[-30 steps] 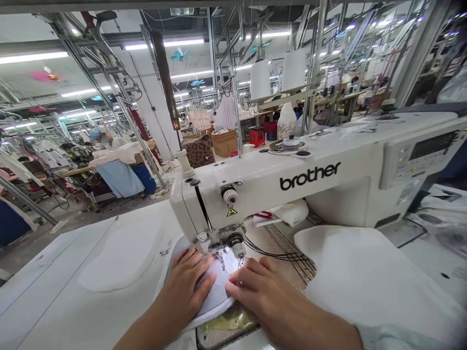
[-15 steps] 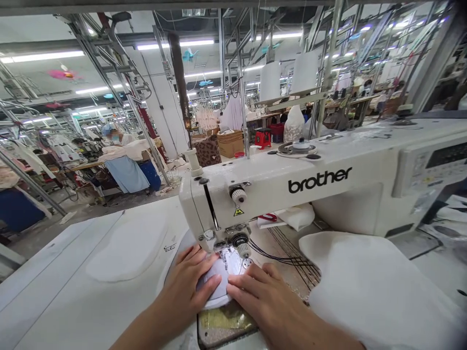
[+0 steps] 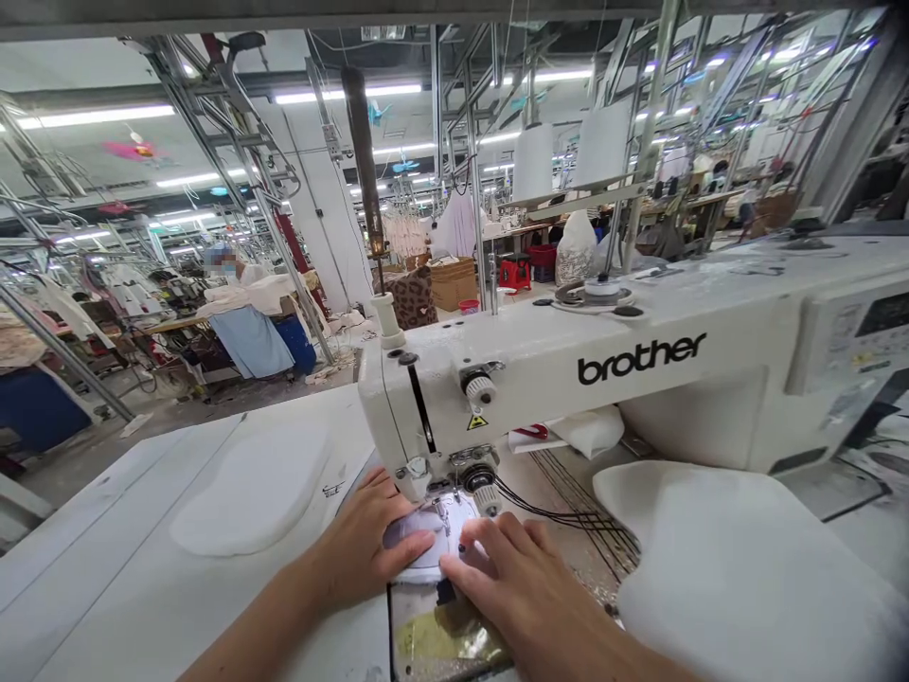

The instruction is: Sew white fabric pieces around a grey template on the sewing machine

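A white Brother sewing machine (image 3: 639, 369) stands across the table. Under its needle (image 3: 446, 514) lies a small pale fabric piece (image 3: 418, 545). My left hand (image 3: 369, 545) lies flat on the left part of that piece, fingers stretched toward the needle. My right hand (image 3: 507, 583) presses the piece's near right edge with its fingertips, just in front of the presser foot. Both hands hold the fabric down on the machine bed; neither grips anything.
A stack of white padded pieces (image 3: 739, 578) sits on the right. Another white oval piece (image 3: 252, 488) lies on the table at left. Dark threads (image 3: 568, 511) run across the bed. Thread cones (image 3: 532, 161) stand behind. A co-worker sits far left at another table.
The fabric piece has fed away under the needle, so less of it shows near me. Both hands have followed it forward toward the presser foot.
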`<state>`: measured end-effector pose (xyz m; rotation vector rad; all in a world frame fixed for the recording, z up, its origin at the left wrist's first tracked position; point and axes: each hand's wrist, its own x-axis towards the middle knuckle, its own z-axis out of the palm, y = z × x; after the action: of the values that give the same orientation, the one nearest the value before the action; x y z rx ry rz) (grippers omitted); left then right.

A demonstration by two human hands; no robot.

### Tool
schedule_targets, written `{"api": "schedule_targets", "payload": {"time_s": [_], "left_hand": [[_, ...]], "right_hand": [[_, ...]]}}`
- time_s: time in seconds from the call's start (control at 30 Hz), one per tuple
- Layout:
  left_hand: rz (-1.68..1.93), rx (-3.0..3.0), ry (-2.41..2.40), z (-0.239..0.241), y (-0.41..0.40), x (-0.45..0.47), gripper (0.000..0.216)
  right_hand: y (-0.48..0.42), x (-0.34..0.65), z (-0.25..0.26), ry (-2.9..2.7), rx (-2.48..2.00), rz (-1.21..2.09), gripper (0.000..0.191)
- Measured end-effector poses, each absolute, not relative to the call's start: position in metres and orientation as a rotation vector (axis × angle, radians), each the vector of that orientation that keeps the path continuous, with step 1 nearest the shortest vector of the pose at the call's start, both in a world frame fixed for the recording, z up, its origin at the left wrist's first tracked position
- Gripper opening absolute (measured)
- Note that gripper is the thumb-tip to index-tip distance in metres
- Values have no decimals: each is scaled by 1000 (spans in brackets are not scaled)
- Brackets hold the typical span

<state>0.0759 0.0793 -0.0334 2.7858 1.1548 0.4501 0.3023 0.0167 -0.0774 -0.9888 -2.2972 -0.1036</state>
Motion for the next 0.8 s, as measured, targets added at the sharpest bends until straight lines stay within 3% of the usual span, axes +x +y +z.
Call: {"api": "schedule_targets", "payload": {"time_s": [0.8], "left_hand": [[637,2599,1030,-45,74,75,20]], "right_hand": [[14,302,-75,-2215,-1103,-71,45]]}}
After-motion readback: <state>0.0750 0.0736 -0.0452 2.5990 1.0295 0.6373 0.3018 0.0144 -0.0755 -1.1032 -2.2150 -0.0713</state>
